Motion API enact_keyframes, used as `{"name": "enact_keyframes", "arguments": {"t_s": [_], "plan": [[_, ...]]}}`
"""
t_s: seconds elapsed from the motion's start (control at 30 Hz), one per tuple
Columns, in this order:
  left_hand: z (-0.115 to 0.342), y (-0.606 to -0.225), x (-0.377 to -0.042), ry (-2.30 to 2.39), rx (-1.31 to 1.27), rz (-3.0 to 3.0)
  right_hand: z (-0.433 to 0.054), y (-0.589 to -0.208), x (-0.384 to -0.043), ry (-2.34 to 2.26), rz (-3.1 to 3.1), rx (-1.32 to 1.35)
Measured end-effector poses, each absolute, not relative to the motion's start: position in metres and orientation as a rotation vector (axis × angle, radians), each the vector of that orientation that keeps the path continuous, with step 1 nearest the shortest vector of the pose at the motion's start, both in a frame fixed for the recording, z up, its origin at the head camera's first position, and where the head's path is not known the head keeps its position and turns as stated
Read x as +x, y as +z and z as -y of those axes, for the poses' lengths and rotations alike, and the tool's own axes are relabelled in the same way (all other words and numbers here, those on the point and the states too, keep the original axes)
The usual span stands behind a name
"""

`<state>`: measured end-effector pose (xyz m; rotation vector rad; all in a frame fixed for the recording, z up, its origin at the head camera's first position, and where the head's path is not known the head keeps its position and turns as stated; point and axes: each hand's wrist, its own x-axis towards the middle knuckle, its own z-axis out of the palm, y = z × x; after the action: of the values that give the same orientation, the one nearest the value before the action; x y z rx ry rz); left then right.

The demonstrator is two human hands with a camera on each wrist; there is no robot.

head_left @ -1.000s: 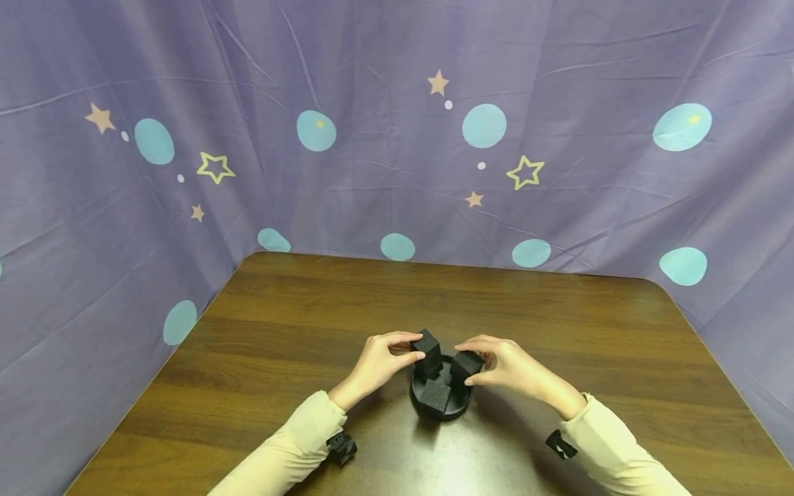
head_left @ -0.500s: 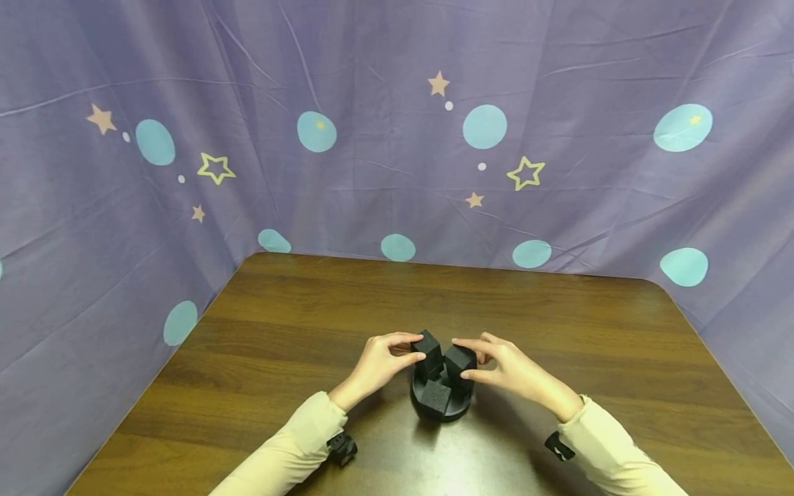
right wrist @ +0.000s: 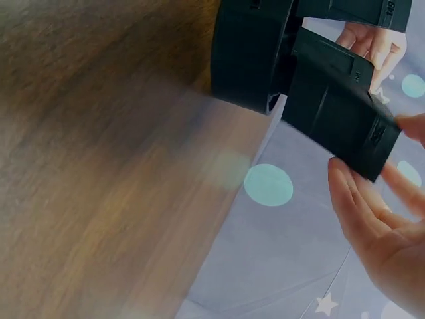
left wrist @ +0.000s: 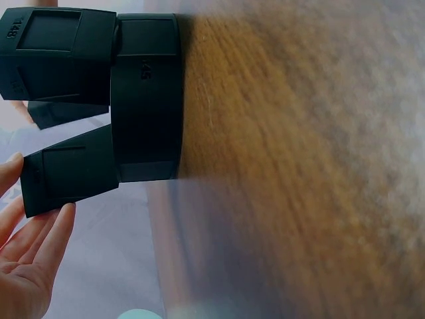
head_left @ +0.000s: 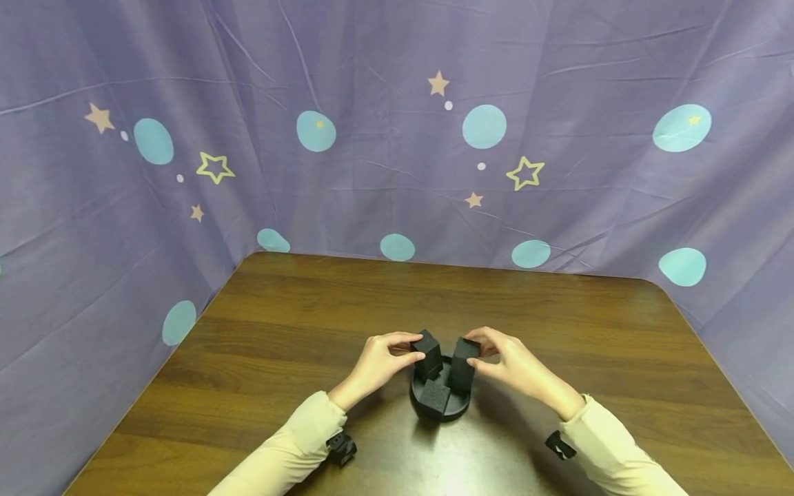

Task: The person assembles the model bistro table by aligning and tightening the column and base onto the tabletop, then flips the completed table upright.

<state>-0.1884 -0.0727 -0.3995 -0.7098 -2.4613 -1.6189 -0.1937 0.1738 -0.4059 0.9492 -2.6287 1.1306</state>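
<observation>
A round black base [head_left: 455, 415] with a low rim stands on the table, bearing several tapered black blocks. My left hand [head_left: 378, 363] pinches the upper part of the left block [head_left: 428, 362] between thumb and fingers. On the other side, my right hand [head_left: 511, 362] grips the top of the right block [head_left: 462, 372], which leans slightly outward. Whether its lower end is seated in the base is hard to tell, though the right wrist view puts this block [right wrist: 339, 116] close against the rim. The front block [head_left: 435, 397] stands untouched; raised figures mark its face [left wrist: 56, 53].
The brown wooden table [head_left: 310, 296] reaches back to a purple curtain [head_left: 384, 186] printed with stars and blue dots. Black wrist devices sit at the left cuff [head_left: 341, 448] and right cuff [head_left: 561, 445].
In my right hand the right block has turned from a strong tilt to nearly upright, and that hand has risen slightly. My left hand and its block have stayed put.
</observation>
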Motion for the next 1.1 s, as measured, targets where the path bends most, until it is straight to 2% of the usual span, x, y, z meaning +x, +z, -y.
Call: {"name": "enact_keyframes", "arguments": {"t_s": [0.27,0.83,1.1], "plan": [[0.073,-0.399,-0.188,-1.628,-0.71,2.462,-0.18,-0.405,-0.191,1.111,2.749,1.027],[0.073,-0.4,-0.188,-1.636,-0.719,2.455,-0.18,-0.406,-0.186,1.193,2.7,0.948],[0.073,-0.401,-0.188,-1.621,-0.727,2.454,-0.175,-0.41,-0.186,1.291,2.59,1.1]]}}
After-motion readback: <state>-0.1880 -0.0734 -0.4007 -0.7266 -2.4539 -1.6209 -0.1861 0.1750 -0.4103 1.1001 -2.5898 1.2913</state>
